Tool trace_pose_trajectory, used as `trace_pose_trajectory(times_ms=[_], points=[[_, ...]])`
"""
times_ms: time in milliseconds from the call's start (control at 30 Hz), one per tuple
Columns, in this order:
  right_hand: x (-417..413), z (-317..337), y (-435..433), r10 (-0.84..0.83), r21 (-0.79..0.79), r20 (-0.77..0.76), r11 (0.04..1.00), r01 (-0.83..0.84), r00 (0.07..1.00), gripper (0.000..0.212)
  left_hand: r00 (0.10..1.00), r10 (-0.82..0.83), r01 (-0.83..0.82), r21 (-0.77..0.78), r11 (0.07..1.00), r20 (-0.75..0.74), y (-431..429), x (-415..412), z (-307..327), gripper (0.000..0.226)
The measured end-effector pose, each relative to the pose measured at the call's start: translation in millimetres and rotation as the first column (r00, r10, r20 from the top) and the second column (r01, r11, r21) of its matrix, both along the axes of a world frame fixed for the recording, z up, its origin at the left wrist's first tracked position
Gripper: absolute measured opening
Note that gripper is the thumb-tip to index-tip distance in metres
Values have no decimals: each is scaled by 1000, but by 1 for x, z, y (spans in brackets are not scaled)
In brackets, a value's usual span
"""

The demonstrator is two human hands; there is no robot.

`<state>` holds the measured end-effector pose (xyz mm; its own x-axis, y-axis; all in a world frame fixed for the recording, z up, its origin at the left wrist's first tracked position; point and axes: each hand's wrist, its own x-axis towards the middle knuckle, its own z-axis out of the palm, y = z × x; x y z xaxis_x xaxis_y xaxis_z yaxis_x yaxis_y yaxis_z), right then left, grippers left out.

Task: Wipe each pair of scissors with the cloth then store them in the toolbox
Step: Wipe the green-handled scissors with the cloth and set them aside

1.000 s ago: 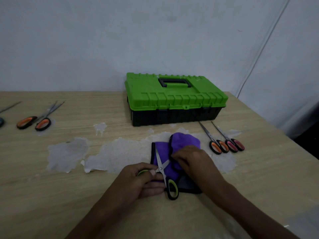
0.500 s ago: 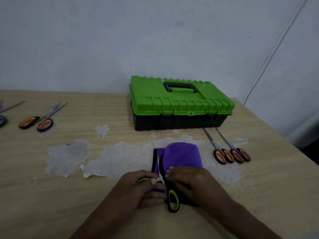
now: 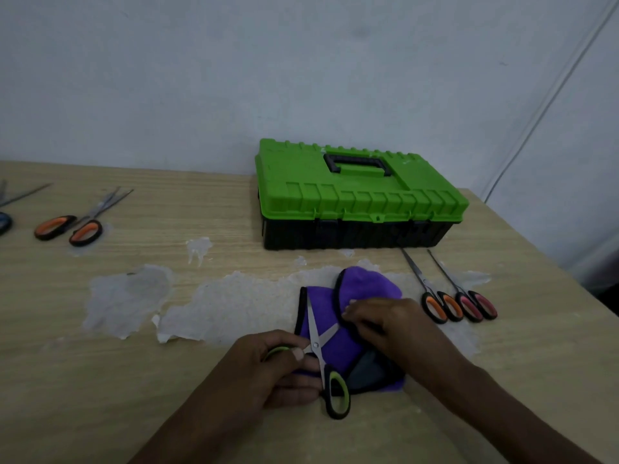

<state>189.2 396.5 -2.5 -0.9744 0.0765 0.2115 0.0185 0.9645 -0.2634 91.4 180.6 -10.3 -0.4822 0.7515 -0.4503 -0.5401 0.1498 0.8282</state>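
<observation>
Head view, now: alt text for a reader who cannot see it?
A person's left hand holds green-handled scissors open on a purple cloth while the right hand grips a fold of it. Behind sits a closed green toolbox; other scissors lie on the wooden table.

**Pale wooden table, worn in patches**

The table (image 3: 100, 380) carried a shut green toolbox (image 3: 358, 202) at its far edge. A purple cloth (image 3: 365, 286) lay in front of it, over whitish peeled patches (image 3: 234, 306). Green-handled scissors (image 3: 336, 393) lay across the cloth, one loop on the wood. To the right lay orange-handled scissors (image 3: 438, 304) beside pink-handled scissors (image 3: 475, 304). Far left lay another orange pair (image 3: 83, 226) and a blue handle (image 3: 4, 222) at the frame edge.
</observation>
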Motion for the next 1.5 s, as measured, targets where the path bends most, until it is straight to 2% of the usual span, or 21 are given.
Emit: trace_pose_trajectory(times_ms=[67,167,333,433,500,600,700,767,800,867,967,1000,1067,1167,1300,1500], points=[[1,-2,-12,65,-10,3,998,-65,998,23,1000,-3,3,-5,1000,-1,0,0,0,17],[6,-5,-31,172,-112,35,980,-167,984,21,1000,-11,11,-6,1000,-16,0,-2,-1,17],[-2,-11,-8,-23,-21,1,1000,23,1000,23,1000,-8,8,6,1000,-9,0,-1,-3,18],[-8,-9,-5,-159,14,58,987,159,986,25,1000,0,1,30,1000,-6,-3,-1,-4,19],[-10,-7,-4,-239,-11,-7,971,239,971,24,1000,7,-7,52,999,0,-6,-2,-4,19],[-6,1,-4,-409,-295,-165,889,351,897,19,1000,16,-16,92,996,2,-7,-4,-2,20],[6,5,-8,-516,-640,-134,697,324,846,21,999,28,-25,154,988,-17,-6,-4,0,21],[14,9,-16,-551,-774,-86,562,292,830,21,998,51,-46,190,981,-25,-5,-4,1,21],[18,9,-20,-560,-803,-76,525,282,825,21,998,61,-55,206,977,-24,-5,-4,2,21],[24,9,-28,-538,-781,-81,558,282,839,21,998,59,-51,236,970,-27,-5,-2,3,21],[29,6,-43,-415,-632,-63,721,286,908,25,998,52,-39,261,965,-44,-4,2,6,22],[30,6,-49,-405,-601,-65,745,288,912,27,997,52,-37,266,963,-49,-3,2,6,22],[32,8,-60,-442,-610,-120,740,285,889,28,997,50,-34,274,961,-54,-3,4,7,23],[34,15,-76,-456,-691,-176,688,220,872,17,996,48,-24,282,959,-79,-4,5,7,25],[35,15,-88,-418,-723,-136,661,199,898,8,993,59,-30,278,960,-99,-3,6,5,24],[36,11,-92,-409,-745,-115,638,193,905,13,992,75,-41,301,953,-101,-3,10,8,25]])
